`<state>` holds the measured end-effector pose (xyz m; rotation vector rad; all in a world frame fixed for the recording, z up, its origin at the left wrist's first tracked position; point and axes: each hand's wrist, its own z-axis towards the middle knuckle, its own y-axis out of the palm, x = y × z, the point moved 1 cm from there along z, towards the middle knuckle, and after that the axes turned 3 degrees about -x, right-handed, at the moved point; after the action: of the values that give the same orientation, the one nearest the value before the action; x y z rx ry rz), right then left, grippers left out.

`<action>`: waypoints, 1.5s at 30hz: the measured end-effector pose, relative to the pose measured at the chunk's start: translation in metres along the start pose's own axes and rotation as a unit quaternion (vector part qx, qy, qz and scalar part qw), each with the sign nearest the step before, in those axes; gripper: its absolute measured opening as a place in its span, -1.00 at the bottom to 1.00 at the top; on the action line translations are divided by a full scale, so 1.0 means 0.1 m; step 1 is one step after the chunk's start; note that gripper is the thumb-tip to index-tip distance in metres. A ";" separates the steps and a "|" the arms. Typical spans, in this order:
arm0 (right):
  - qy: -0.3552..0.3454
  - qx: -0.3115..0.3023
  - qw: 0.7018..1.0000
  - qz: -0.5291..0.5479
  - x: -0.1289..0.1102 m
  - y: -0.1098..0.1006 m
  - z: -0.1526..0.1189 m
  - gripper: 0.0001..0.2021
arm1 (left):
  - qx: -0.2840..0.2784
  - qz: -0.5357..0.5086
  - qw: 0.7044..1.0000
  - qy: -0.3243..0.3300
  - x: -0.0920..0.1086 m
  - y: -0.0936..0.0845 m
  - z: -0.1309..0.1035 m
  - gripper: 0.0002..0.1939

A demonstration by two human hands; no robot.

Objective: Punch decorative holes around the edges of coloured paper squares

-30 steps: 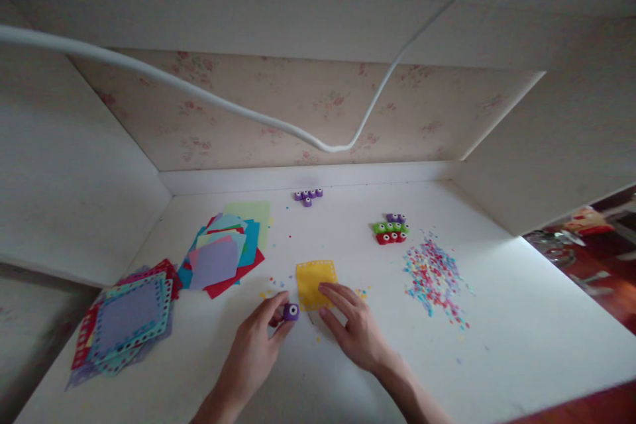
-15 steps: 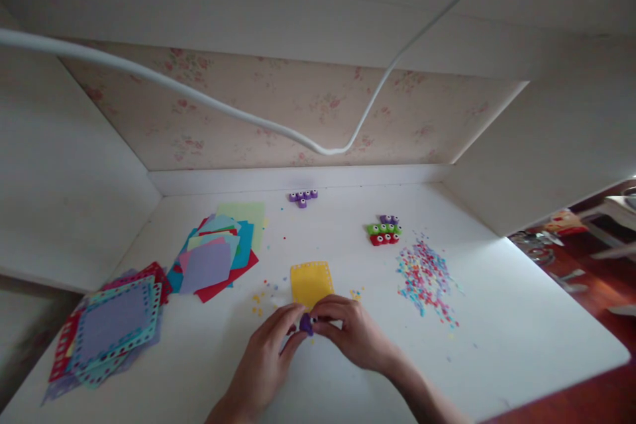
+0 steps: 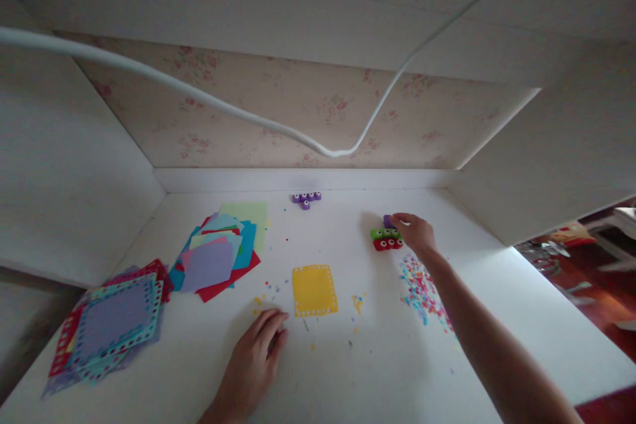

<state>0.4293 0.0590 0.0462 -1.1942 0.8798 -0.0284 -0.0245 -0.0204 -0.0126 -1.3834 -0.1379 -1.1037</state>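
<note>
My right hand (image 3: 413,232) reaches to the back right, its fingers closed on a purple punch (image 3: 387,220) behind a row of green punches (image 3: 378,234) and a row of red punches (image 3: 387,245). My left hand (image 3: 258,351) rests on the white table, fingers curled together, just left of a yellow paper square (image 3: 315,290); nothing shows in it. Punched holes run along the edges of that square. Several purple punches (image 3: 307,198) stand near the back edge.
A pile of coloured paper (image 3: 213,262) and a stack of hole-edged sheets (image 3: 116,318) lie on the left. Confetti (image 3: 422,288) is scattered under the right forearm. A white cable (image 3: 268,122) hangs in front. Yellow bits (image 3: 358,303) lie beside the square.
My right hand has moved from the yellow paper to the punches at the back right, and the purple punch has left the near middle. My left hand has let go and drawn slightly left.
</note>
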 end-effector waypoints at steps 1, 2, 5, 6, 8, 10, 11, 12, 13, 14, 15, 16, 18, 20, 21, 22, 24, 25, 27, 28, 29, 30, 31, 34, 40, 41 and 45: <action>-0.004 -0.003 1.000 -0.019 0.02 0.04 0.05 -0.67 | 0.003 0.012 1.000 0.005 -0.01 0.01 0.00 -0.77; -0.011 -0.007 0.999 -0.035 0.04 0.08 0.10 -0.68 | 0.005 0.022 1.000 0.009 -0.01 0.01 0.01 -0.78; -0.031 -0.023 0.996 -0.078 0.07 0.20 0.19 -0.70 | 0.006 0.037 0.999 0.014 -0.03 0.01 0.02 -0.79; -0.036 -0.031 0.995 -0.091 0.08 0.23 0.22 -0.71 | 0.006 0.040 0.999 0.015 -0.03 0.00 0.03 -0.79; -0.038 -0.048 0.992 -0.114 0.10 0.27 0.26 -0.73 | 0.006 0.042 0.999 0.016 -0.03 -0.01 0.04 -0.79; -0.036 -0.066 0.988 -0.132 0.12 0.29 0.28 -0.73 | 0.008 0.041 0.999 0.016 -0.02 -0.02 0.05 -0.79; -0.035 -0.073 0.987 -0.140 0.13 0.30 0.29 -0.73 | 0.008 0.040 0.999 0.016 -0.01 -0.02 0.05 -0.79; -0.036 -0.079 0.985 -0.146 0.13 0.30 0.29 -0.73 | 0.006 0.038 0.999 0.014 -0.01 -0.03 0.05 -0.79; -0.038 -0.083 0.984 -0.151 0.14 0.30 0.30 -0.73 | 0.003 0.036 0.999 0.012 0.00 -0.03 0.05 -0.78; -0.040 -0.087 0.983 -0.154 0.14 0.29 0.30 -0.73 | 0.000 0.033 0.999 0.010 0.01 -0.04 0.06 -0.78; -0.043 -0.090 0.983 -0.156 0.14 0.29 0.30 -0.73 | -0.004 0.029 1.000 0.006 0.02 -0.04 0.06 -0.78; -0.047 -0.092 0.982 -0.155 0.13 0.28 0.30 -0.73 | -0.008 0.025 1.000 0.002 0.03 -0.05 0.07 -0.77; -0.054 -0.096 0.983 -0.150 0.12 0.27 0.30 -0.72 | -0.014 0.016 1.000 -0.007 0.04 -0.06 0.07 -0.77; -0.060 -0.096 0.984 -0.139 0.11 0.25 0.31 -0.70 | -0.021 0.009 1.000 -0.014 0.05 -0.07 0.08 -0.76; -0.061 -0.093 0.985 -0.133 0.11 0.24 0.32 -0.69 | -0.024 0.006 1.000 -0.017 0.05 -0.07 0.08 -0.76; -0.060 -0.088 0.986 -0.126 0.11 0.22 0.32 -0.68 | -0.025 0.004 1.000 -0.018 0.05 -0.07 0.08 -0.76; -0.055 -0.071 0.990 -0.110 0.11 0.17 0.33 -0.63 | -0.025 0.002 0.999 -0.020 0.05 -0.07 0.08 -0.77; -0.051 -0.059 0.992 -0.101 0.11 0.14 0.34 -0.60 | -0.023 0.002 1.000 -0.020 0.05 -0.07 0.07 -0.77; -0.041 -0.036 0.995 -0.085 0.11 0.07 0.34 -0.55 | -0.020 0.002 1.000 -0.019 0.04 -0.06 0.07 -0.77; -0.036 -0.028 0.996 -0.078 0.11 0.03 0.33 -0.54 | -0.018 0.003 1.000 -0.018 0.03 -0.06 0.07 -0.78; -0.031 -0.022 0.997 -0.071 0.11 -0.01 0.32 -0.53 | -0.016 0.004 1.000 -0.018 0.03 -0.06 0.07 -0.78; -0.027 -0.018 0.997 -0.063 0.11 -0.04 0.31 -0.54 | -0.015 0.005 1.000 -0.016 0.02 -0.06 0.07 -0.78; -0.025 -0.016 0.998 -0.056 0.11 -0.07 0.29 -0.55 | -0.013 0.006 1.000 -0.014 0.02 -0.06 0.07 -0.78; -0.022 -0.005 0.999 -0.030 0.10 -0.13 0.19 -0.57 | -0.008 0.006 1.000 -0.007 0.00 -0.05 0.07 -0.79; -0.040 0.011 0.999 0.034 -0.05 -0.04 -0.39 -0.49 | -0.026 -0.038 0.999 -0.012 0.04 -0.08 0.08 -0.79; -0.050 -0.003 0.998 0.043 -0.11 0.01 -0.55 -0.49 | -0.039 -0.053 0.998 -0.021 0.06 -0.10 0.11 -0.79; -0.135 -0.103 0.979 0.113 -0.41 0.29 -1.25 -0.60 | -0.061 -0.068 0.994 -0.052 0.12 -0.26 0.46 -0.79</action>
<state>0.3135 -0.0098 0.0356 -1.2475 0.7850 0.4087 -0.0125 0.0161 0.0251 -1.5598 -0.2474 -1.1679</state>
